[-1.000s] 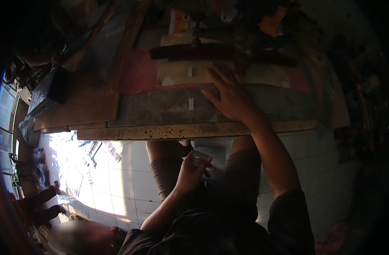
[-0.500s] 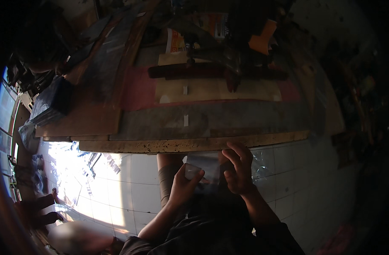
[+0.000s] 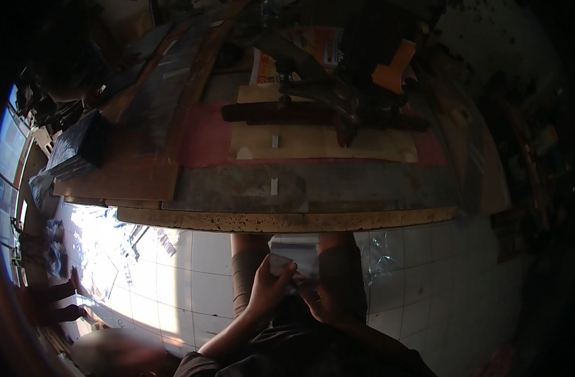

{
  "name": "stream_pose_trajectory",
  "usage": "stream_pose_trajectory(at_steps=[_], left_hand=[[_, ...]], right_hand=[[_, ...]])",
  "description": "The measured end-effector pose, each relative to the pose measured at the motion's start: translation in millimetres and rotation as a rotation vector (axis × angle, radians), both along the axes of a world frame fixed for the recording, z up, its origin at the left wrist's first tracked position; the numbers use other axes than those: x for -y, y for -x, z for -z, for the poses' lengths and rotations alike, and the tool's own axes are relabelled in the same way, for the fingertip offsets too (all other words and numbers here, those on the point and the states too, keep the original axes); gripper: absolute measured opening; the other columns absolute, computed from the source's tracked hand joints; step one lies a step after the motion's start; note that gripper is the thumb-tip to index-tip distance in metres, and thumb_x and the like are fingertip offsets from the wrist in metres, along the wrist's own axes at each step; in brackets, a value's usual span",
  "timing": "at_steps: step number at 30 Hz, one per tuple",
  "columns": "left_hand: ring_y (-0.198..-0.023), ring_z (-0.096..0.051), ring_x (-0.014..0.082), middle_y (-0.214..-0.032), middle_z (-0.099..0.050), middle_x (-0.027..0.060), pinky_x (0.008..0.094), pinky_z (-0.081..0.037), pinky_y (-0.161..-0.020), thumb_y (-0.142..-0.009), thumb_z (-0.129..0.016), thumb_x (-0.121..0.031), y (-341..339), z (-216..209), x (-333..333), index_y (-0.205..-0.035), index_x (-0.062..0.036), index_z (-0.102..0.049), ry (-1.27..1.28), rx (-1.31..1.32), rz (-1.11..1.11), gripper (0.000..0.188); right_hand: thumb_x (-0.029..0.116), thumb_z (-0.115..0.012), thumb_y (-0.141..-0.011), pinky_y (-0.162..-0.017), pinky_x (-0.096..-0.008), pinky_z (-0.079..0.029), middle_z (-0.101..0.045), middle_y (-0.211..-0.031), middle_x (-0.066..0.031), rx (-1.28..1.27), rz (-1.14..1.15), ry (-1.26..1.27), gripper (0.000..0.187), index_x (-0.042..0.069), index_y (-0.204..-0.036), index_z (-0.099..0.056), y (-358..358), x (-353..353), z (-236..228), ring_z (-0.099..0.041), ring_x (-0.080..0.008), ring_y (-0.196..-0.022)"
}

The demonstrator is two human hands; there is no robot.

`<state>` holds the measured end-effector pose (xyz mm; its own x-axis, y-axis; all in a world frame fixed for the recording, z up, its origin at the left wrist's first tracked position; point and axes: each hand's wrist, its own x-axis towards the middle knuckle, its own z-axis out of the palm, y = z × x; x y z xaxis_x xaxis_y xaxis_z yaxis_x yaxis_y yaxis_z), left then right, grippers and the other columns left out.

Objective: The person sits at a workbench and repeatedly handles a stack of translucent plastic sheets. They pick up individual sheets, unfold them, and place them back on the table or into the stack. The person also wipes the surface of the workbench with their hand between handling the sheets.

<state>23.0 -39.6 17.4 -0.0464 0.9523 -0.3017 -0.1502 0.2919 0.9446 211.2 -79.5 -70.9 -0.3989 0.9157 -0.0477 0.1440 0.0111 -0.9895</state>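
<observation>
One clear film point(image 3: 304, 252), just our side of bench point(image 3: 287, 221). Left hand point(image 3: 268, 290) grips its left part; right hand point(image 3: 323, 306) by edge farthest from bench, whether gripping we cannot tell. We judge film light, limp, slippery; hold by edges.

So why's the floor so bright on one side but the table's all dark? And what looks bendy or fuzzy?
Head view: floor at left glaring white, probably sunlight, with the table in shade; head view: the table's front edge bowed, likely the lens; head view: an oval patch at lower left blurred, and the see-through piece in the left hand hazy.
</observation>
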Motion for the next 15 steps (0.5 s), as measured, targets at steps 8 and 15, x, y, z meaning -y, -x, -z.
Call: stream_pose_trajectory(at_steps=[8, 15], left_hand=[[-0.108, -0.063, 0.014, -0.117, -0.068, 0.0075, 0.0319, -0.05, -0.096, -0.098, -0.072, -0.021, 15, 18, 21, -0.129, 0.0026, -0.059, -0.087, 0.233, 0.119, 0.04], [-0.103, -0.065, 0.0107, -0.109, -0.073, 0.0056, 0.0293, -0.051, -0.095, -0.101, -0.069, -0.02, 21, 31, 28, -0.119, 0.0027, -0.067, -0.055, 0.176, 0.24, 0.029]], right_hand=[[0.022, -0.055, -0.109, -0.091, -0.0362, -0.053, -0.072, -0.11, -0.0169, -0.021, -0.079, -0.039, 0.03, -0.002, -0.123, -0.065, 5, -14, -36, -0.07, -0.0254, -0.103], [0.022, -0.054, -0.108, -0.084, -0.0358, -0.053, -0.072, -0.102, -0.0165, 0.061, -0.068, -0.098, 0.03, -0.003, -0.119, -0.068, -1, -13, -24, -0.07, -0.0257, -0.095]])
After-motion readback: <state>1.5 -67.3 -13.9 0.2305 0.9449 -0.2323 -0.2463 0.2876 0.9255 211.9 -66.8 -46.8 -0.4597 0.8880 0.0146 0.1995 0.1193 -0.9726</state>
